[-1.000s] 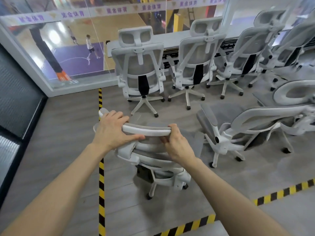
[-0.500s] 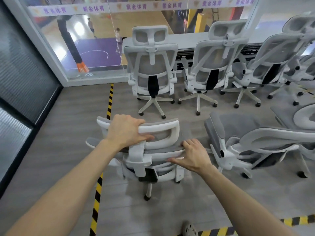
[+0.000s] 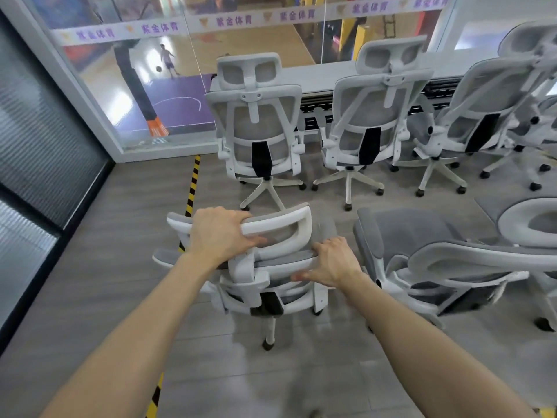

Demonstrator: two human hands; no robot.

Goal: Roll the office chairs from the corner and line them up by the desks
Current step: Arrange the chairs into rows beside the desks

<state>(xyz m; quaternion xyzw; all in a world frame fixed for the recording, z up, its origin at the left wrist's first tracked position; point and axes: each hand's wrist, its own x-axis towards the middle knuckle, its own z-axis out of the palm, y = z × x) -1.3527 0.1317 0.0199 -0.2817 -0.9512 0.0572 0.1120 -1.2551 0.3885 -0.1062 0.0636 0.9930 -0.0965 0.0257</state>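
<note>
Left grip (image 3: 218, 233) curls round the headrest (image 3: 283, 227) of a white mesh office chair (image 3: 241, 276) on the grey floor, steering it. Right grip (image 3: 333, 262) rests open-fingered on its backrest, probably pushing it toward the lined-up chairs (image 3: 259, 131) at the worktop (image 3: 319, 75). The glass banner (image 3: 159, 27) repeats 紫金体育.

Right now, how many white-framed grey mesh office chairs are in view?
7. Nearest chair under left hand and right hand; three chairs along the white desk; a fourth chair cropped far right; two chairs near right, one cut off. More may be hidden.
</note>
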